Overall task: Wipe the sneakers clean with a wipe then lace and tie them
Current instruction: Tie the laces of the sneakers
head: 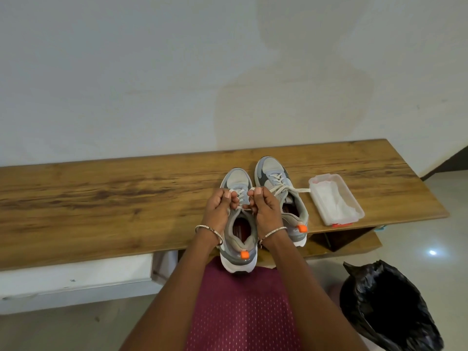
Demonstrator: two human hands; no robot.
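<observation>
Left hand (218,207) and right hand (264,209) pinch white laces (242,195), covering the tongue of the near sneaker (236,179).
Second sneaker (274,173) just beside, wipe tub (334,198) right of it, black bin bag (387,307) on floor.

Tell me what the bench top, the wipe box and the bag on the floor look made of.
Bench top: wood or wood-look laminate, matte, with brown grain streaks.
Wipe box: clear, slightly frosted plastic; white wipes show through.
Bag: thin black plastic film, glossy and crinkled.
</observation>
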